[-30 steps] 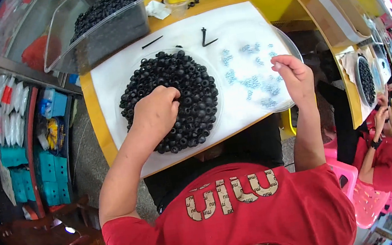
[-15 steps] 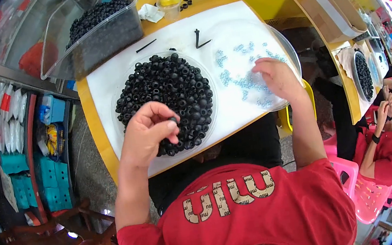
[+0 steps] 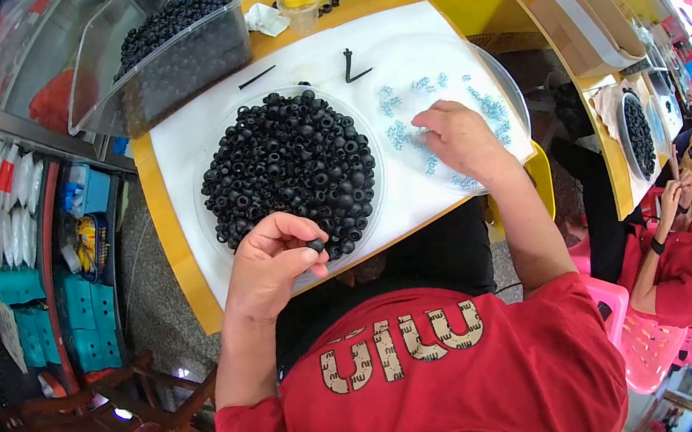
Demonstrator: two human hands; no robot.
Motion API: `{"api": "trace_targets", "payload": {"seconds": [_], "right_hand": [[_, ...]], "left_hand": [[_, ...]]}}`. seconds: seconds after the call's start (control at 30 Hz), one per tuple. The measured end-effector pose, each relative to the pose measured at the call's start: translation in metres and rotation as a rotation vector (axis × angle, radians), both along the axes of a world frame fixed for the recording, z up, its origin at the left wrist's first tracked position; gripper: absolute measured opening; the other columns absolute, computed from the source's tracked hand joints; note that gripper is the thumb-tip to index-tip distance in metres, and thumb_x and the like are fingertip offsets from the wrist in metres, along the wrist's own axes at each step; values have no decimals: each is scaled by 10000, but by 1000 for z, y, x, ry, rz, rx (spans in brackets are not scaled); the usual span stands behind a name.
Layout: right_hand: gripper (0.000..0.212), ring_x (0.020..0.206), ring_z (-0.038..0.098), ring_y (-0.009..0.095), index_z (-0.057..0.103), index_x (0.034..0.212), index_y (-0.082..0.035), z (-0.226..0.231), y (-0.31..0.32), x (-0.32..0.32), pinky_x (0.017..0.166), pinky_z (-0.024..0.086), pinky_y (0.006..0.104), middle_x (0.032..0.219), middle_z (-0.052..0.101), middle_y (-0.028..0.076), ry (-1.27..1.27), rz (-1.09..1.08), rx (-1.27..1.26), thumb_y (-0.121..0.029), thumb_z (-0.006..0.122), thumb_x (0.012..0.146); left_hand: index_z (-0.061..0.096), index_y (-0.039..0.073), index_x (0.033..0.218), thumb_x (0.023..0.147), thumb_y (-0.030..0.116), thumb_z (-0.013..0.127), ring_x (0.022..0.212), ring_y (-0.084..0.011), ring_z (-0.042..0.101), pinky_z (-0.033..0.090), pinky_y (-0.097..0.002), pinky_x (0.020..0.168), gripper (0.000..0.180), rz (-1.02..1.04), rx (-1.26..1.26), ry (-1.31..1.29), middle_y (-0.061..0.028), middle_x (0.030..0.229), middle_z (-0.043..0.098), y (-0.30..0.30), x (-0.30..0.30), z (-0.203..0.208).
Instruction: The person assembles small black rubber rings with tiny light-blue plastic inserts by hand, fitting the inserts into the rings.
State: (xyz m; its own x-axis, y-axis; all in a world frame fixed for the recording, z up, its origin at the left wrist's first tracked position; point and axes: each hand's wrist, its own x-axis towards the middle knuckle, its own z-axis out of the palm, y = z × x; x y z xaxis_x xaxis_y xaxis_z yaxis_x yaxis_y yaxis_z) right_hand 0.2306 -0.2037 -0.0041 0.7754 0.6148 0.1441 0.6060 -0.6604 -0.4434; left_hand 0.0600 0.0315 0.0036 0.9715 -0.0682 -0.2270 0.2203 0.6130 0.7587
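Right hand [image 3: 462, 141] moved leftward, grip unclear; left hand [image 3: 270, 264] pinches a round black bead [image 3: 316, 245].

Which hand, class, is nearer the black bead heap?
Left. The left hand is at the near edge of the heap, pinching a bead; the right hand is beyond its right side, over small blue pieces.

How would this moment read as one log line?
left hand: pinching black bead; right hand: over small bluish pieces; bead pile: left of bluish pieces
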Motion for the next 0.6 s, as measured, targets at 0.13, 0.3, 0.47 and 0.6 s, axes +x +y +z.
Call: {"api": "trace_targets", "payload": {"seconds": [0.13, 0.3, 0.47, 0.6], "right_hand": [[110, 777, 526, 304, 576, 774, -29, -2, 7, 2, 695, 432, 359, 792, 537, 146, -78, 27, -242, -52, 516, 685], [119, 742, 547, 252, 571, 815, -26, -4, 9, 2, 671, 439, 310, 795, 555, 125, -82, -16, -169, -26, 522, 706], [86, 742, 532, 73, 568, 833, -14, 20, 14, -28, 650, 427, 202, 784, 582, 23, 685, -102, 710, -4, 537, 754], [110, 743, 534, 75, 566, 832, 3, 29, 45, -62, 649, 431, 201, 782, 581, 20, 739, 123, 775, 35, 566, 727]], "left_hand": [[524, -1, 829, 672, -82, 538, 676, -150, 568, 505, -256, 581, 177, 7, 4, 25, -118, 830, 561, -2, -2, 5], [514, 0, 841, 684, -81, 526, 692, -164, 572, 511, -273, 590, 177, 52, 13, 60, -123, 852, 553, -5, -6, 8], [512, 12, 869, 727, -65, 515, 746, -183, 584, 515, -282, 653, 162, 110, -154, 95, -111, 861, 557, -16, 7, 11], [512, 12, 896, 742, -67, 509, 745, -175, 585, 516, -273, 647, 173, 175, -203, 137, -112, 855, 568, -23, 11, 11]]}}
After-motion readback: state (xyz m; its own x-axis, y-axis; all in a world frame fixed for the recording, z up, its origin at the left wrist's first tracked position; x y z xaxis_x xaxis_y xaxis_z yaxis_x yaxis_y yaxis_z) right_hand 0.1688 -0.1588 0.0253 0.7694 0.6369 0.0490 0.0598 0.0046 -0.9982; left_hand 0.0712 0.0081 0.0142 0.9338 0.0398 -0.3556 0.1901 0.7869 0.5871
